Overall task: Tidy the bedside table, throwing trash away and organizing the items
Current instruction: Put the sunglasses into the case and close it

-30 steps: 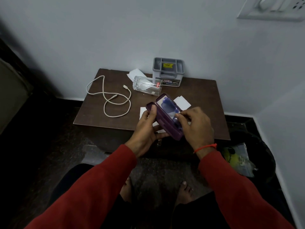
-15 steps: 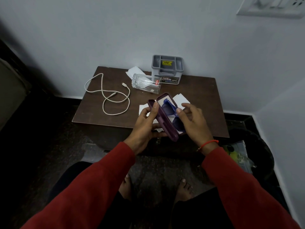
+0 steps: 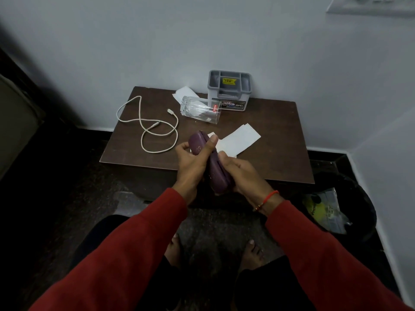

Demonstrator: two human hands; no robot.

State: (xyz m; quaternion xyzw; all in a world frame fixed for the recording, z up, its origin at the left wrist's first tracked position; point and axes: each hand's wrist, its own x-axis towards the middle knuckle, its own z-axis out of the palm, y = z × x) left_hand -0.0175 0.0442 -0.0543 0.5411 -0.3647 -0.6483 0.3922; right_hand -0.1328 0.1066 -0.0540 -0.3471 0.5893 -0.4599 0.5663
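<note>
A purple glasses case (image 3: 215, 169), now closed, is held above the front edge of the brown bedside table (image 3: 274, 140). My left hand (image 3: 193, 162) grips its left side with the thumb pressed on top. My right hand (image 3: 242, 176) clasps its lower right side. On the table lie a white cable (image 3: 155, 129), a clear glass (image 3: 199, 110) on its side, white paper slips (image 3: 239, 140) and another paper (image 3: 185, 93) behind the glass. A grey organizer box (image 3: 229, 90) stands at the back by the wall.
A black trash bin (image 3: 357, 212) with plastic wrappers inside stands on the floor to the right of the table. White walls close off the back and right. My bare feet are on the dark floor below.
The case was open with blue glasses inside; both hands have pressed it shut. The paper slips under it are more exposed now.
</note>
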